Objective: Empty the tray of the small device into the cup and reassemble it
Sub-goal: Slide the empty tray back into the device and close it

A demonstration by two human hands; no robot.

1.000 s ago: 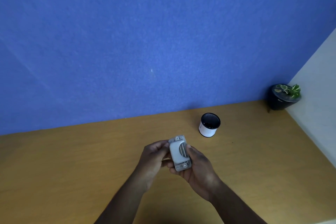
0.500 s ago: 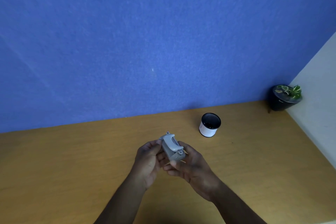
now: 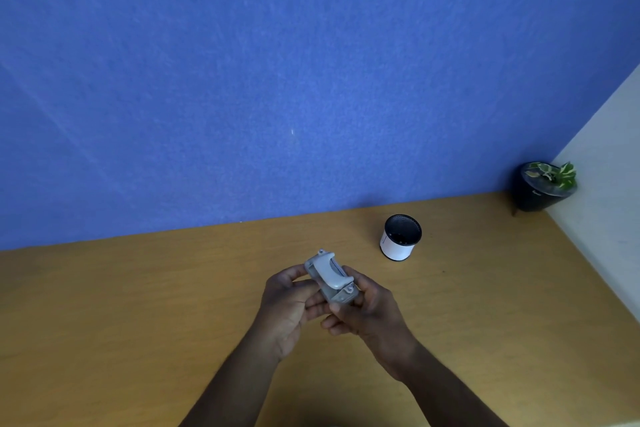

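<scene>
Device (image 3: 330, 277) was held above desk (image 3: 138, 305), near cup (image 3: 401, 237), on its front-left. Left hand (image 3: 289, 302) and right hand (image 3: 367, 308) both closed round device ends. Judged light, rigid, smooth plastic; grip body sides, keep tray level. Tray seam not discernible.

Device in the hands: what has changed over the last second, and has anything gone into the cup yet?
The small grey device was turned in the grip: a second ago its broad face pointed at the camera, now it is tilted, its far end angled up and to the left. The left hand and right hand hold it as before, above the table. The cup and potted plant have not moved; nothing visibly tipped in.
</scene>
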